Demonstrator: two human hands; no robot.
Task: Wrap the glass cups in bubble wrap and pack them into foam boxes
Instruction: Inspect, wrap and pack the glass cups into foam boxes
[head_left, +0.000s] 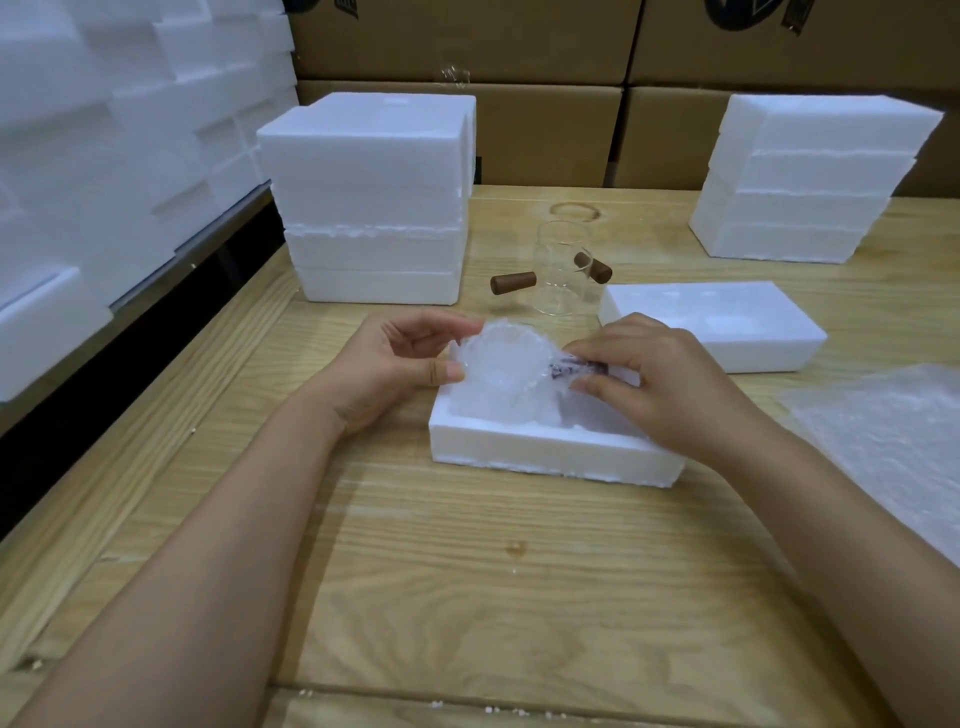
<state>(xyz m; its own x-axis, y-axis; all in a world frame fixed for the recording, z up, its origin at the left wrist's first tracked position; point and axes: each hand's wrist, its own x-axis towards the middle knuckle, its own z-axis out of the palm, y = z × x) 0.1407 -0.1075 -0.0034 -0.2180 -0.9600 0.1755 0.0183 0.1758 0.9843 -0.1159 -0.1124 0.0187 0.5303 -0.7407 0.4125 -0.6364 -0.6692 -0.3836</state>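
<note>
Holding the bubble-wrapped cup low in the open foam box on the bench, the left grip pinches its wrap edge while the right grip pinches its covered handle end; bare glass cups stand behind.

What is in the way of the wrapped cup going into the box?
Nothing I can see. The left hand and right hand hold the wrapped cup at the open box, partly inside it. The bare cups stand behind, apart.
</note>
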